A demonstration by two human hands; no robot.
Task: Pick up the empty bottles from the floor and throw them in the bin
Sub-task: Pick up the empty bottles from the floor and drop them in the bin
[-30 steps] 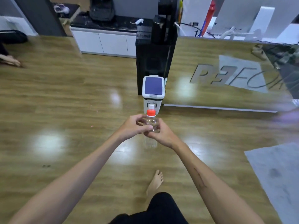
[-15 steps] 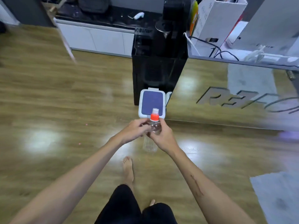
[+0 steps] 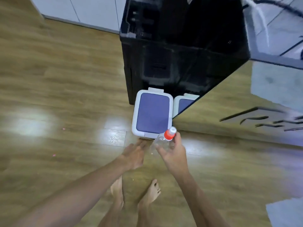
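A clear empty bottle [image 3: 161, 140] with an orange and white cap is held near its neck by my right hand [image 3: 173, 152], just in front of the bin. The bin [image 3: 138, 110] is white with a purple-blue lid, which lies closed. It stands on the wooden floor against a black cabinet. My left hand [image 3: 135, 154] is off the bottle, fingers straight, its fingertips reaching toward the bin's front lower edge.
A glossy black cabinet [image 3: 180, 51] rises right behind the bin, and a mirrored panel [image 3: 229, 112] to its right reflects the bin and floor. White cupboards [image 3: 91, 12] line the far wall. My bare feet [image 3: 136, 192] stand just below the hands. A grey mat [image 3: 288, 213] lies at the lower right.
I have stepped close to the bin, which now looms large. My left hand has let go of the bottle and dropped toward the bin's front; my right hand alone holds the bottle.
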